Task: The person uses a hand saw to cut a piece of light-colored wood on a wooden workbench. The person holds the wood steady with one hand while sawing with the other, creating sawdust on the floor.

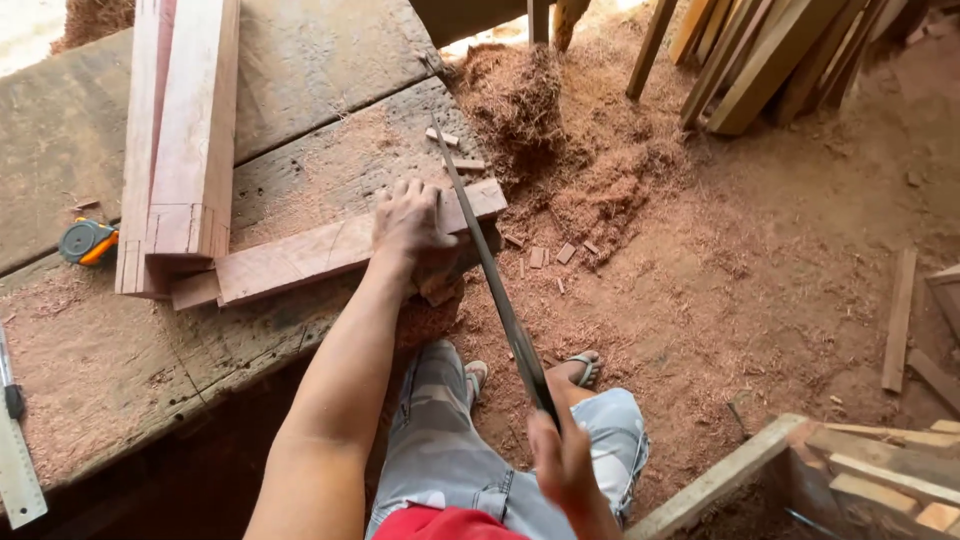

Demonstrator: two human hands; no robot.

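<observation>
My left hand [408,222] presses flat on a reddish wooden board [300,255] that lies across the edge of a worn workbench [90,370]. My right hand [560,460] grips the handle of a hand saw [490,270]. The long dark blade runs up from that hand and crosses the board's right end, just beside my left hand's fingers. My knee in light jeans rests under the board's overhanging end.
Two longer reddish timbers [185,130] lie on the bench across the board's left end. A tape measure [88,242] and a steel ruler [15,450] lie at the left. Sawdust piles [560,130], offcuts and leaning planks [760,60] surround a wooden frame [860,480].
</observation>
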